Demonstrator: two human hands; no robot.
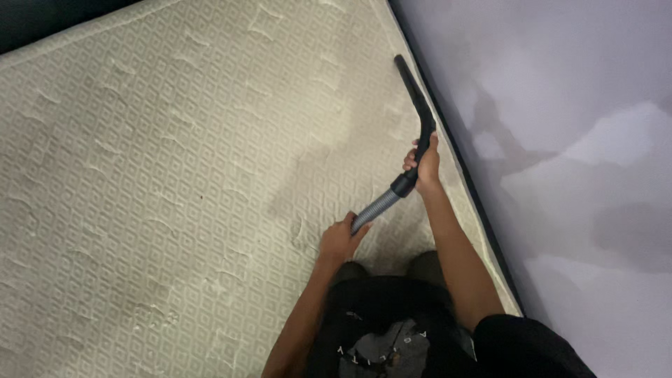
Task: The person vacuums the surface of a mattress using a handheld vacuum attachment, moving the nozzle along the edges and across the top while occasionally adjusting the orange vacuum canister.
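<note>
Right hand [425, 163] is wrapped around the bent black handle of the vacuum wand [416, 105], just above the collar where the hose joins. The wand runs up and away from that hand, its narrow tip lying on the mattress [161, 161] near the right edge, next to the wall [581, 140]. Left hand [341, 239] grips the ribbed grey hose [376, 210] lower down, close to the person's body. The hose spans diagonally between the two hands. Both hands are clenched on the tool. The mattress has a cream diamond-quilted cover.
</note>
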